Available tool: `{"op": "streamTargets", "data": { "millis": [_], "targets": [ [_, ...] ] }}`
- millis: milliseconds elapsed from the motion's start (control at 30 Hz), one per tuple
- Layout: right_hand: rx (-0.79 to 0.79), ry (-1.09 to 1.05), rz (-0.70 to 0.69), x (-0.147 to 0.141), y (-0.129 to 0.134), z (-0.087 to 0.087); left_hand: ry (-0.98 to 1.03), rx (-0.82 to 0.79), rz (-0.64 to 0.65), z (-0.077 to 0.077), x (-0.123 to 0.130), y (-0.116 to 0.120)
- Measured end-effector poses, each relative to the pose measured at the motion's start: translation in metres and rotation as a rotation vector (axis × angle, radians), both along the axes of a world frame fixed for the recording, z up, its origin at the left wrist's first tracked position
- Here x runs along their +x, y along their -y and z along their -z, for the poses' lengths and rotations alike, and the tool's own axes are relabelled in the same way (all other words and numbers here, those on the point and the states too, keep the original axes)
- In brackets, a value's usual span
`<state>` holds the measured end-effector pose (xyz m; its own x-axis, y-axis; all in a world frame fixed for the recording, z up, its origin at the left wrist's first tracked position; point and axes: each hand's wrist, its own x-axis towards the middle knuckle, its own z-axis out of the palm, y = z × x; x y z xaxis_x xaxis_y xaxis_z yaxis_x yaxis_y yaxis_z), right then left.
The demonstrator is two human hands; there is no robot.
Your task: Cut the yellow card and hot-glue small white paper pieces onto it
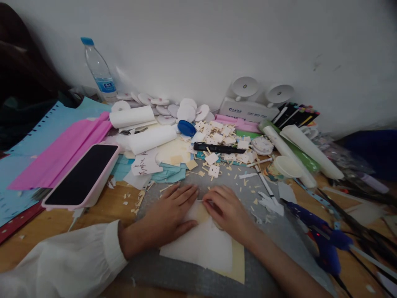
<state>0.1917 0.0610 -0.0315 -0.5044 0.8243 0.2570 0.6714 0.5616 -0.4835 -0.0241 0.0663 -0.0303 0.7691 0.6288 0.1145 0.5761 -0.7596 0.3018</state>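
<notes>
While the left hand [175,211] lies flat, fingers extended, over the left side of the white paper [204,252], the right hand [231,213] bends in at the far edge, thumb and fingertips drawn close in a narrow grip, though I cannot tell whether it holds anything. The paper lies on the grey mat [173,273], running from between the hands toward the near side, atop a yellow sheet [238,256] that shows along its right; both hands are about equally near the far edge, and with that end partly covered, its long axis cannot be told
</notes>
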Motion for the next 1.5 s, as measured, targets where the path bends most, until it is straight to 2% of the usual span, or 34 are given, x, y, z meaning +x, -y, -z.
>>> {"op": "streamTargets", "data": {
  "millis": [167, 567, 733, 933, 1500],
  "targets": [
    [-0.049, -0.001, -0.012, -0.001, 0.001, 0.002, -0.072, -0.036, 0.015, 0.001, -0.001, 0.002],
    [-0.080, -0.032, -0.091, -0.005, 0.007, -0.002, -0.034, -0.033, 0.018, 0.004, -0.003, 0.004],
    [-0.143, -0.050, -0.026, -0.003, 0.005, -0.003, -0.018, -0.031, 0.019, 0.005, -0.004, 0.004],
    [-0.211, -0.095, 0.015, 0.006, -0.002, 0.005, -0.042, -0.033, 0.016, 0.006, -0.003, 0.005],
    [-0.159, -0.117, 0.101, -0.003, -0.003, 0.011, -0.055, -0.018, 0.016, 0.004, -0.003, 0.006]
  ]
}}
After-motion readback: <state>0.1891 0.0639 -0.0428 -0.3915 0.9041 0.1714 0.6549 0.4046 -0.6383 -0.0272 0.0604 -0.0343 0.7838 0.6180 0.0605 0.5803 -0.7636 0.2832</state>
